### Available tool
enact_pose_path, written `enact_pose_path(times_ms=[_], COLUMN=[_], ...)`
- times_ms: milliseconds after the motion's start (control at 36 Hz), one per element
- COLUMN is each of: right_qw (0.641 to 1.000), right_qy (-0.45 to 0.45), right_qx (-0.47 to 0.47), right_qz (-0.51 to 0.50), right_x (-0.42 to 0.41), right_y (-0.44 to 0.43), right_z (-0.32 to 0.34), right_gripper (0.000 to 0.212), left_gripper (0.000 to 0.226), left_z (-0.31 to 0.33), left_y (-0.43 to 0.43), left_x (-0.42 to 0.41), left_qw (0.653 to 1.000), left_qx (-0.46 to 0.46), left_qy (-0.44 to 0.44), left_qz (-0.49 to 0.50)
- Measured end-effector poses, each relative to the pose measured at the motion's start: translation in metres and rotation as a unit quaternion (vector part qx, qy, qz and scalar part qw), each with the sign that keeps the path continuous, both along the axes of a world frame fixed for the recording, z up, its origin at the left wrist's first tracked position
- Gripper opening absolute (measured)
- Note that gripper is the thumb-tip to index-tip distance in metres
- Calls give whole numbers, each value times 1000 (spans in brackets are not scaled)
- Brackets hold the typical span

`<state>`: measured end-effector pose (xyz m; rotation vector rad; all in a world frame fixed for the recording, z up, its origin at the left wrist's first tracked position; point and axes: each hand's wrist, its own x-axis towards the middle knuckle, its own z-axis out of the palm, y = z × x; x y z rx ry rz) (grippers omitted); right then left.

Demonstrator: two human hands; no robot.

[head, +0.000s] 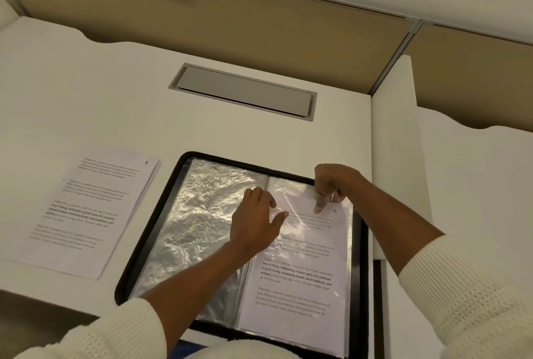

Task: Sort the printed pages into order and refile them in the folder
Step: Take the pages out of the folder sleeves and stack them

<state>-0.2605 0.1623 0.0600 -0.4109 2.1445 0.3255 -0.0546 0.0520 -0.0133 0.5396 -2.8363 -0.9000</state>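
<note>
Feeding the page (300,272) squarely into the sleeve (291,185) works best: left hand (255,219) pinches its corner, right hand (330,184) pinches the sleeve mouth open.

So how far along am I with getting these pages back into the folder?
Partway. The page marked 4 sits almost fully in the right-hand sleeve of the open folder. The left hand grips its top corner and the right hand pinches the sleeve's mouth. Whether earlier pages lie in the shiny left-hand sleeves cannot be told. A stack topped by a sheet marked 7 waits on the desk.
</note>
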Motion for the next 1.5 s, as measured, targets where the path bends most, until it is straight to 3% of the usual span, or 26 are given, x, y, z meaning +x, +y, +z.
enact_pose_path(times_ms=[139,306,444,694,861,1083,1194,1500], right_qw=[1000,1000,998,960,906,827,777,640], right_qy=[-14,15,42,229,344,455,508,583], right_qx=[1,-7,-40,-151,-237,-321,-368,-499], right_qz=[2,1,-23,-46,-71,-79,-55,53], right_x=[-3,-11,-24,-54,-68,-70,-66,-38], right_y=[2,4,5,9,7,1,-5,-27], right_z=[0,1,8,13,17,61,84,139], right_gripper=[57,51,48,44,19,2,10,2], left_gripper=[77,121,125,125,127,127,126,126], left_z=[-16,-23,-22,-23,-23,-23,-23,-24], left_y=[-3,3,6,6,5,6,7,8], left_x=[24,44,48,48,49,49,49,48], left_qw=[988,975,966,964,962,960,956,955], left_qx=[-85,-96,-134,-133,-134,-135,-142,-140], left_qy=[-41,-103,-114,-119,-125,-127,-140,-152], left_qz=[-120,-172,-187,-194,-204,-209,-214,-214])
